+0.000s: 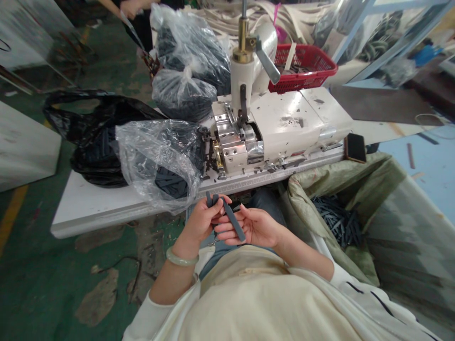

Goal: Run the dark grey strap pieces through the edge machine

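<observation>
My left hand, with a pale bangle at the wrist, pinches several short dark grey strips in front of the table edge. One longer dark strip slants down from there across the fingers of my right hand, which is palm up with its fingers spread. Beyond the hands stands a white sewing machine with a metal feed area. To its left, a clear plastic bag lies open, showing dark strips inside.
A black bag and tied clear bags stand at the left and back. Behind the machine is a red basket. A phone lies at the table's right edge, above a cloth-lined bin of strips. Another person's hand shows top left.
</observation>
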Tool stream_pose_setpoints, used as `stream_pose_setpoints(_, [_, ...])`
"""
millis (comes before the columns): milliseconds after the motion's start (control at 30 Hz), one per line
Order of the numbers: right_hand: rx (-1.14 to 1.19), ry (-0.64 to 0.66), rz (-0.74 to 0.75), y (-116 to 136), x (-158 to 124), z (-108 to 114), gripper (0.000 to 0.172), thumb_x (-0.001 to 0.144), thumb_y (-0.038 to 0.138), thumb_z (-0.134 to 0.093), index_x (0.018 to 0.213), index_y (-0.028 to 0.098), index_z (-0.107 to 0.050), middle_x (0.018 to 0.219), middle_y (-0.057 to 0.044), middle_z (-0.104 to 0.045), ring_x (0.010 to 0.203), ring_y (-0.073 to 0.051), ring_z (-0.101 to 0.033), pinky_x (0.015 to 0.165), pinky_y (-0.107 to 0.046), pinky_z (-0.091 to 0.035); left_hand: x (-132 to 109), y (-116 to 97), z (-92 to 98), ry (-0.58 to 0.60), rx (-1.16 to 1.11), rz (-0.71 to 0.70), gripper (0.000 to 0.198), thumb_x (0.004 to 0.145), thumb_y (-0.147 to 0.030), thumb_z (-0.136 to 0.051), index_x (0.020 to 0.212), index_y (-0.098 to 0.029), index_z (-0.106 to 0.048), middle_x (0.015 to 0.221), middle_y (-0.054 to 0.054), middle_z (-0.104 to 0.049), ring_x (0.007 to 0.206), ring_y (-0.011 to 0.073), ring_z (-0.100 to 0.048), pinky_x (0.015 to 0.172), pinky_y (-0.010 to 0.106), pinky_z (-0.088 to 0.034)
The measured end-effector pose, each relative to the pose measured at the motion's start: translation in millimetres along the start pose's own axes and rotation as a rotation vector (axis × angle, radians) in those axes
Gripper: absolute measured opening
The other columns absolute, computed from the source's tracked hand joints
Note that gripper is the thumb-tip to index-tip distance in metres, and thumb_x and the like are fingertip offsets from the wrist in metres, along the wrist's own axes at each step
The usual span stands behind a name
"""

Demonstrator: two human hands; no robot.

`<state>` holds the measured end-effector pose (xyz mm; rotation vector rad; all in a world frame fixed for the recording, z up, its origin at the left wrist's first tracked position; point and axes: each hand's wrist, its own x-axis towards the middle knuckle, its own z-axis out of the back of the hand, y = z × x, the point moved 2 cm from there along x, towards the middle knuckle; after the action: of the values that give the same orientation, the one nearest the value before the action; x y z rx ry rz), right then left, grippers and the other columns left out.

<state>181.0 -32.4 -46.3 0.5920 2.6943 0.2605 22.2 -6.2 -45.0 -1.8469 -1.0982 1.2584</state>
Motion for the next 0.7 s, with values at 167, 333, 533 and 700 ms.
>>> stream_pose_setpoints(167, [-0.005,0.05,0.042,-1,3,1,0.044,0.1,0.034,-0.035,0.12,0.004,-0.059,0.114,-0.02,-0.069,0.101,-0.023,-0.068,0.089,-0.037,-0.053,0,-1,-1.4,0.011,-0.01,-0.006,0.025,0.07,-0.038,-0.076,0.078,-0.016,-0.069,0.054,-0.004,-0.05,0.043,0.006,-0.04,0.04,0.018,-0.027])
stream_pose_setpoints(333, [0.009,-0.014,0.062,-3,8,5,0.023,0.083,0.024,-0.068,0.099,0.007,-0.067,0.092,-0.013,-0.075,0.083,-0.018,-0.073,0.076,-0.028,-0.057,3,2,-4.5,0.085,-0.107,0.032,0.021,0.072,-0.034,-0.074,0.078,-0.016,-0.065,0.051,-0.007,-0.042,0.039,0.003,-0.028,0.038,0.016,-0.017])
stream_pose_setpoints(533, [-0.03,-0.28,0.178,-5,16,7,0.025,0.064,0.023,-0.085,0.073,0.012,-0.064,0.074,-0.007,-0.076,0.065,-0.015,-0.072,0.06,-0.021,-0.057,8,10,-3.3,0.069,-0.103,0.052,0.029,0.073,-0.04,-0.073,0.085,-0.014,-0.068,0.051,-0.006,-0.042,0.04,0.0027,-0.025,0.037,0.015,-0.017])
stream_pose_setpoints(700, [-0.089,-0.349,0.203,-3,16,3,0.028,0.062,0.025,-0.086,0.073,0.012,-0.064,0.073,-0.008,-0.076,0.064,-0.016,-0.072,0.061,-0.023,-0.058,8,10,-3.1,0.032,-0.066,0.056,0.03,0.072,-0.041,-0.074,0.084,-0.014,-0.068,0.05,-0.007,-0.041,0.04,0.0036,-0.028,0.038,0.015,-0.02])
